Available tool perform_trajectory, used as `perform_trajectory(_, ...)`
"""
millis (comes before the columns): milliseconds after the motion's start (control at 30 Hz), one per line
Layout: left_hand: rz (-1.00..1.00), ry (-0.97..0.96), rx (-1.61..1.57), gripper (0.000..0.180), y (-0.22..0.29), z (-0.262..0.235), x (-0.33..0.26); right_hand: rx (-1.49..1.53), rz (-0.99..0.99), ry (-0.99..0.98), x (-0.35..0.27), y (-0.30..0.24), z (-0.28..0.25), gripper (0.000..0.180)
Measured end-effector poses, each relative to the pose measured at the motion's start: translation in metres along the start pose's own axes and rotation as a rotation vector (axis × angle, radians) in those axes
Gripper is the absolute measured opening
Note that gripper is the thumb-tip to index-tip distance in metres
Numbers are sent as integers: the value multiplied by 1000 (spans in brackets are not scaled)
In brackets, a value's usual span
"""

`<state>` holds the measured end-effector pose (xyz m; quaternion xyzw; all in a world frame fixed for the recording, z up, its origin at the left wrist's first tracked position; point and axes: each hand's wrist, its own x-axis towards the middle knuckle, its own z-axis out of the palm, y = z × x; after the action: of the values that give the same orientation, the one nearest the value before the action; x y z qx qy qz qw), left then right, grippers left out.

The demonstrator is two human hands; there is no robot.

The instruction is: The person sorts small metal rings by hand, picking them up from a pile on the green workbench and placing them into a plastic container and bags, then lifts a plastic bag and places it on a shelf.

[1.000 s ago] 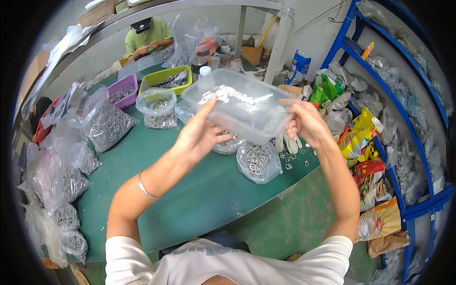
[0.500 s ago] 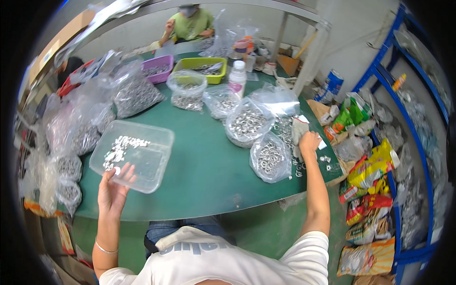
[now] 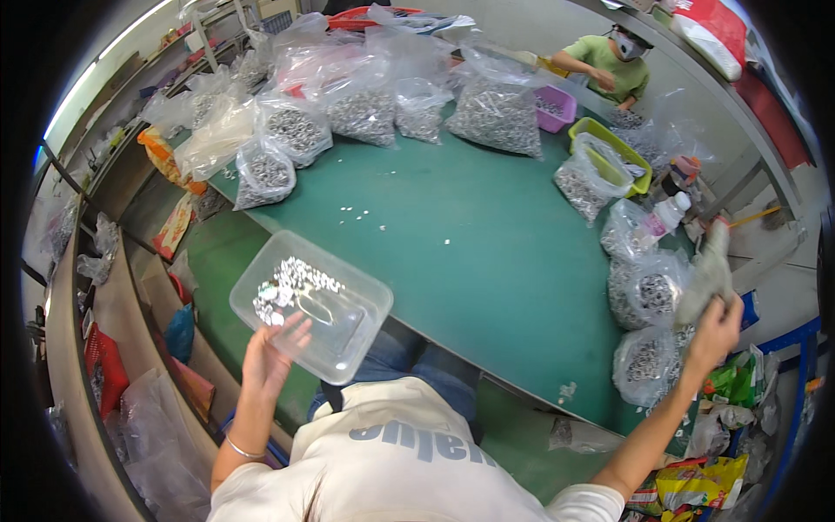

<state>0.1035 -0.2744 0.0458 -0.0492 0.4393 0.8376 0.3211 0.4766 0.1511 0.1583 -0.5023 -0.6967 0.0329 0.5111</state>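
Note:
My left hand [image 3: 271, 358] supports a clear plastic container [image 3: 352, 344] by its near left corner, with some fingers under it. Small white pieces [image 3: 300, 280] lie scattered toward one side of its bottom. The container is tilted over the table's near edge. At the right end of the table, my right hand [image 3: 717, 335] is closed on a greyish cloth glove [image 3: 709, 274], which sticks up past the fingers. Beside it stand open clear bags of metal rings [image 3: 645, 361], and the glove hides part of them.
Filled plastic bags [image 3: 361, 113] line the far side of the green table [image 3: 452, 209]. A purple basket [image 3: 557, 106], a green basket [image 3: 639, 178] and a white bottle [image 3: 668, 213] stand at the right. Another person [image 3: 609, 65] sits beyond. Shelves [image 3: 130, 304] rise at the left.
The view has turned left. My left hand has brought the container closer to my body, over the table's near edge. My right hand has lifted the glove from beside the metal rings.

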Motion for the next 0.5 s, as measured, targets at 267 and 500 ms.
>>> perform_trajectory(267,-103,90,27,37,-40,-105,57,-192,-79,-403,-83,-24,219,31)
perform_trajectory(500,-244,10,-113,41,-97,-117,112,-262,-170,-682,-121,-41,326,62)
